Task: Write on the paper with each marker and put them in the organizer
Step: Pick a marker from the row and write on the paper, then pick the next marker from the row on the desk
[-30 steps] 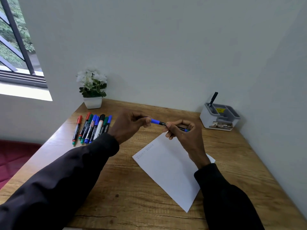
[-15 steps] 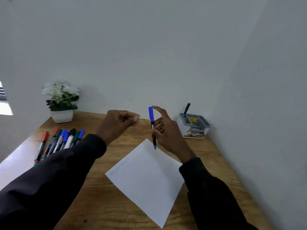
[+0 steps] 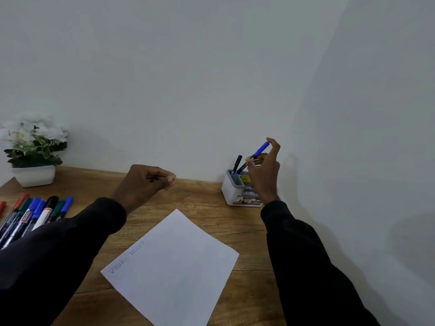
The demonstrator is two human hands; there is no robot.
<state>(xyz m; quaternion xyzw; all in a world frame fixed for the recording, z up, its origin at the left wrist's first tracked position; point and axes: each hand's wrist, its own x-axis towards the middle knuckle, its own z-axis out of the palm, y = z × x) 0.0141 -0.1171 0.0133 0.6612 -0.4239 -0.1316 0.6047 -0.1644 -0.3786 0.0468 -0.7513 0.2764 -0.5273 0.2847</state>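
Note:
My right hand (image 3: 264, 171) pinches a blue-capped marker (image 3: 255, 156) over the grey-and-white organizer (image 3: 231, 192) at the back right of the desk. The marker tilts, its lower tip inside the organizer's rear compartment beside a black marker (image 3: 237, 163) that stands there. My left hand (image 3: 146, 184) hovers over the desk's middle, fingers curled, with nothing in it. A white sheet of paper (image 3: 174, 267) lies in front of me with faint writing along its left edge. Several capped markers (image 3: 40, 214) in red, green, blue and black lie side by side at the left.
A white pot with white flowers (image 3: 33, 151) stands at the back left corner. Grey walls close the desk (image 3: 211, 203) at the back and on the right, close behind the organizer.
My right hand carried the blue marker from above the paper to the organizer and tilted its tip in. My left hand let go of it and stayed near the middle. My view swung right.

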